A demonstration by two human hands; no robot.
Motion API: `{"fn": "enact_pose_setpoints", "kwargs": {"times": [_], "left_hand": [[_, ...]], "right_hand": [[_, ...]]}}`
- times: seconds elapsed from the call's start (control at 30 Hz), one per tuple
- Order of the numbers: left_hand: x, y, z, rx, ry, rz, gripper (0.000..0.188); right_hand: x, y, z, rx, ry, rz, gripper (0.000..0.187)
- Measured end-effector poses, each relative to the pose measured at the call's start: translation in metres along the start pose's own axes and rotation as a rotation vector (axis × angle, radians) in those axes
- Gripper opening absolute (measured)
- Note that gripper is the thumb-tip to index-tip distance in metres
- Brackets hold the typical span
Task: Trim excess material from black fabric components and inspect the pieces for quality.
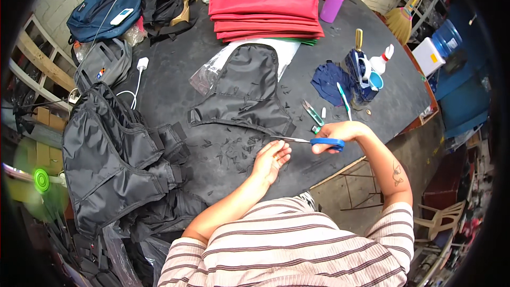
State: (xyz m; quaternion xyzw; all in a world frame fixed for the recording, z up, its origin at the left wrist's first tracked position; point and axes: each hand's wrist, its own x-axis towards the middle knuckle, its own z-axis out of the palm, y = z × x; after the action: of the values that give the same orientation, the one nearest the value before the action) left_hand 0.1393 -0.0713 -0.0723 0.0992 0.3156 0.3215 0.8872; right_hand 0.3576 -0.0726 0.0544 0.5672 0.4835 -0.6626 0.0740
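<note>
My right hand grips scissors with blue handles, the blades pointing left at the lower right corner of a black fabric piece. Just below the blade tips is my left hand, palm turned inward, fingers curled together near the thumb; anything pinched there is too small to make out. The fabric piece lies flat, with a narrow top and wide lower corners. Small black scraps are scattered over and below it. Green-handled thread snips lie beyond my right hand.
Black sewn pieces pile up at the left. Folded red fabric and a purple bottle stand at the back. Right of centre are a navy cloth, a toothbrush and a white bottle. A white charger trails its cable.
</note>
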Motion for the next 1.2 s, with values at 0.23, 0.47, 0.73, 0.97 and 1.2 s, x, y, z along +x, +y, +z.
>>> {"fn": "enact_pose_setpoints", "kwargs": {"times": [0.23,0.47,0.73,0.97,1.2], "left_hand": [[0.002,0.0,-0.002,-0.001,-0.003,-0.016,0.01],[0.001,0.008,-0.007,0.085,0.0,-0.135,0.022],[0.023,0.15,-0.003,1.522,0.432,1.326,0.011],[0.038,0.214,-0.023,1.778,0.426,0.322,0.019],[0.039,0.099,-0.009,0.541,0.49,0.899,0.022]], "right_hand": [[0.0,-0.007,-0.005,-0.045,0.034,0.028,0.043],[0.001,-0.003,-0.001,-0.088,0.144,0.032,0.04],[-0.019,0.035,0.007,-0.017,-0.068,-0.024,0.034],[-0.015,0.05,0.048,0.245,0.03,-0.224,0.035],[0.045,0.046,0.118,0.805,0.388,-0.442,0.038]]}}
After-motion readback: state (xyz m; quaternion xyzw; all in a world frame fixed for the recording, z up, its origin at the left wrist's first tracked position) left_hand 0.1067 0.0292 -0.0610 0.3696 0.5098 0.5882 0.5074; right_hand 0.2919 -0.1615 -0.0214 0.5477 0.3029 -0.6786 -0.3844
